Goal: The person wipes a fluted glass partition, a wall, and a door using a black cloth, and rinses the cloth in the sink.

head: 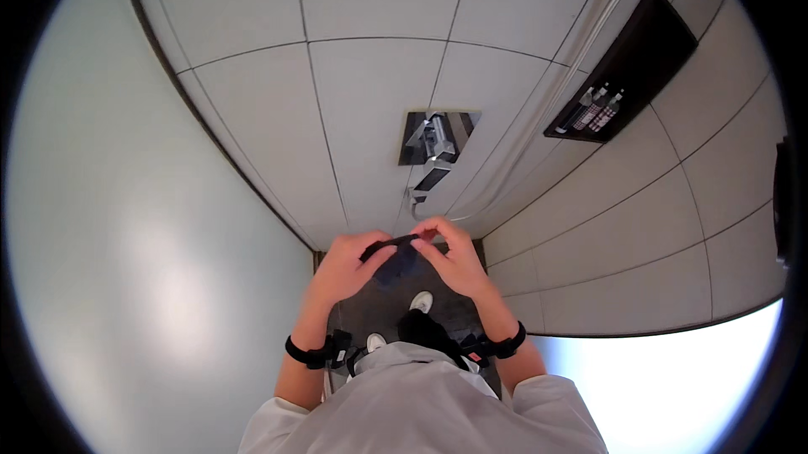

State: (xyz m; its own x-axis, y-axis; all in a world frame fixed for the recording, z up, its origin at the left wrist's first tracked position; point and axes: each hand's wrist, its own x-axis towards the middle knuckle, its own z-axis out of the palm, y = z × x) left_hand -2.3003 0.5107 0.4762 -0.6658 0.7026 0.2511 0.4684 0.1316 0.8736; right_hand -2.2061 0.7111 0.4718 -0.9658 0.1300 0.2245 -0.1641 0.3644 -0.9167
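Note:
Both of my hands hold one dark, thin, soft-looking item (396,264), perhaps a cloth or a mesh bag, over the floor in the middle of the view. My left hand (353,263) pinches its left part between thumb and fingers. At its upper right edge, my right hand (447,253) grips it with thumb and index finger. The lower part hangs down and looks dark blue and partly see-through. What kind of item it is, I cannot tell. Black bands with devices are strapped around both wrists.
Ahead on the tiled wall is a chrome shower mixer (437,141) with a hose. A dark recessed shelf (656,44) at the upper right holds several bottles (600,110). A frosted glass panel (164,252) stands on the left. Below are the dark floor (372,312) and white shoes (421,302).

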